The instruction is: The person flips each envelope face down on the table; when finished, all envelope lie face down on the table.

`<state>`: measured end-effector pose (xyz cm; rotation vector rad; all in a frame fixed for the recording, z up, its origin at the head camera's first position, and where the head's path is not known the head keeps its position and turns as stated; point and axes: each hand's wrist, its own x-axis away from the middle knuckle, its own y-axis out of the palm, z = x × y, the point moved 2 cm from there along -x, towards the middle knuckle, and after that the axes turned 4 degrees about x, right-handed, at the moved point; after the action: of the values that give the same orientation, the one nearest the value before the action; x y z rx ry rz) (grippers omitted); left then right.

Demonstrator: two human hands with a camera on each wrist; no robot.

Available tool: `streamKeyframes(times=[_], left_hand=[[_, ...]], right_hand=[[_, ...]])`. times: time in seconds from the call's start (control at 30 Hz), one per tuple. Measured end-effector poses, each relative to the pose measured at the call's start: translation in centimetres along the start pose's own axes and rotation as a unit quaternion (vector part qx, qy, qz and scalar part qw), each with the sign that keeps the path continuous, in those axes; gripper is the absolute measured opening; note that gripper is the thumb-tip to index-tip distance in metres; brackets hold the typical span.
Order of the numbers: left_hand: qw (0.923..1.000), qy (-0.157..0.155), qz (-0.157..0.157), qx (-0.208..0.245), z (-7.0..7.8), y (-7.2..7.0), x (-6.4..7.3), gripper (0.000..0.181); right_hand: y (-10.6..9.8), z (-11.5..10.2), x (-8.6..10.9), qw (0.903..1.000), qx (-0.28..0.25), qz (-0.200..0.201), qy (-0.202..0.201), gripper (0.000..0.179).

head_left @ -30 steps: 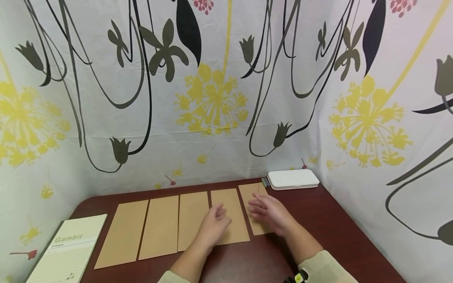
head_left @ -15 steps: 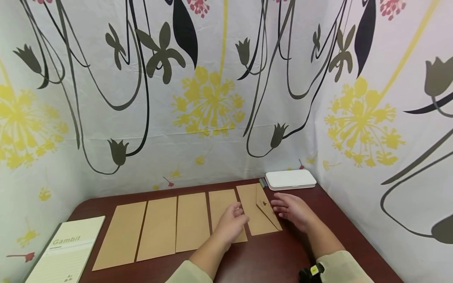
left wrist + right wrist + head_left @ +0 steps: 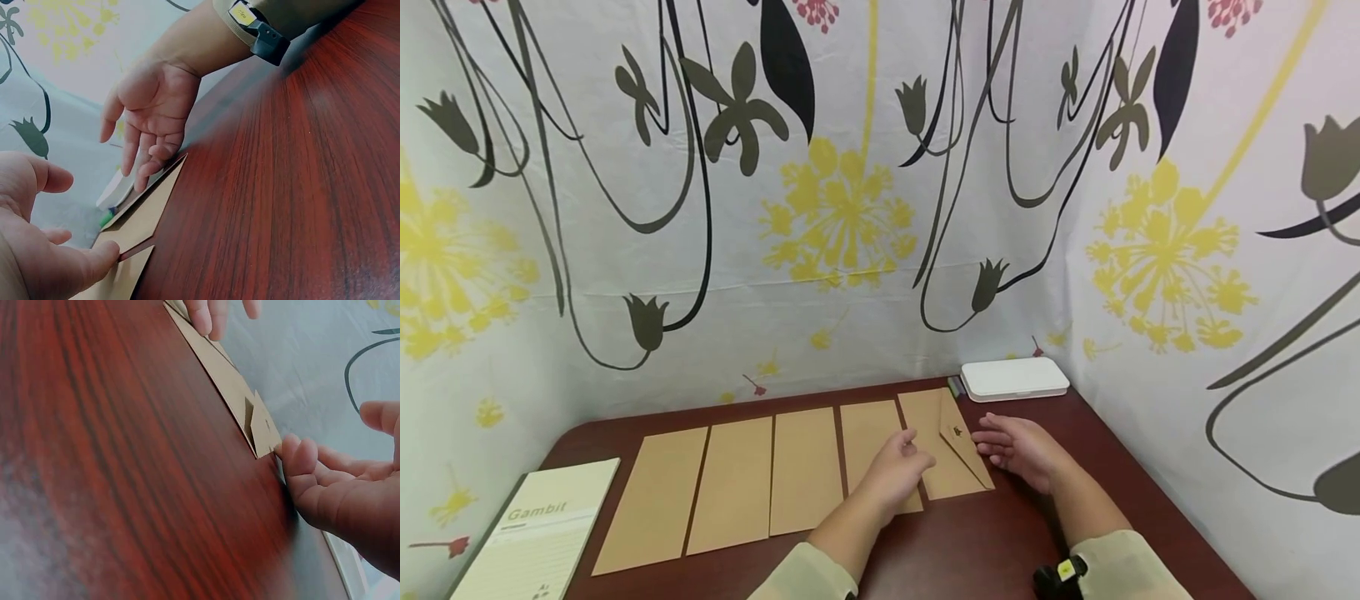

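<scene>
Several flat brown kraft-paper envelopes lie side by side in a row on the table. The rightmost envelope (image 3: 928, 454) has its pointed flap (image 3: 958, 435) facing up along its right side, with a small dark mark on it; in the right wrist view the flap's end stands slightly raised. My left hand (image 3: 895, 475), fingers loosely bent and holding nothing, is above the neighbouring envelope (image 3: 868, 425) and partly hides it. My right hand (image 3: 1022, 450) is beside the flap edge, palm turned inward, its fingertips (image 3: 289, 447) close to or touching that edge.
The dark red wooden table (image 3: 1120, 492) borders patterned cloth walls. A white case (image 3: 1015, 379) stands at the back right, with a small grey-green object (image 3: 956, 387) beside it. A notepad (image 3: 535, 529) lies at the left edge.
My right hand has moved right, off the rightmost envelope, uncovering its flap. The left hand has shifted right too. Over the last half second both have barely moved.
</scene>
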<state>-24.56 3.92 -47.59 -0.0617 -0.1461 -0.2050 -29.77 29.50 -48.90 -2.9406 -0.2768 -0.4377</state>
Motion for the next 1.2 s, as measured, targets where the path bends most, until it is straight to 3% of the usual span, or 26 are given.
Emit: streamKeyframes(times=[0.17,0.33,0.5,0.63,0.9,1.2], left_hand=[[0.9999,-0.002,-0.011,0.004,0.2,-0.1,0.4,0.075],[0.9997,0.003,-0.014,-0.020,0.2,0.1,0.4,0.071],[0.9994,0.005,-0.012,-0.033,0.2,0.2,0.5,0.072],[0.9993,0.008,-0.016,-0.034,0.2,0.1,0.5,0.072],[0.9993,0.015,-0.018,-0.030,0.1,-0.3,0.5,0.067],[0.9984,0.030,-0.035,-0.033,-0.1,0.5,0.5,0.066]], right_hand=[[0.7,-0.2,0.3,0.9999,-0.007,-0.005,0.007,0.069],[1.4,-0.8,0.7,1.0000,0.000,-0.006,-0.001,0.066],[1.1,-1.3,1.1,0.9994,0.029,0.017,0.000,0.066],[0.8,-1.2,1.1,0.9990,0.045,0.000,0.006,0.067],[1.0,-0.9,0.8,0.9998,0.014,-0.006,0.009,0.063],[1.2,-1.3,0.7,0.9983,-0.017,-0.043,-0.036,0.062]])
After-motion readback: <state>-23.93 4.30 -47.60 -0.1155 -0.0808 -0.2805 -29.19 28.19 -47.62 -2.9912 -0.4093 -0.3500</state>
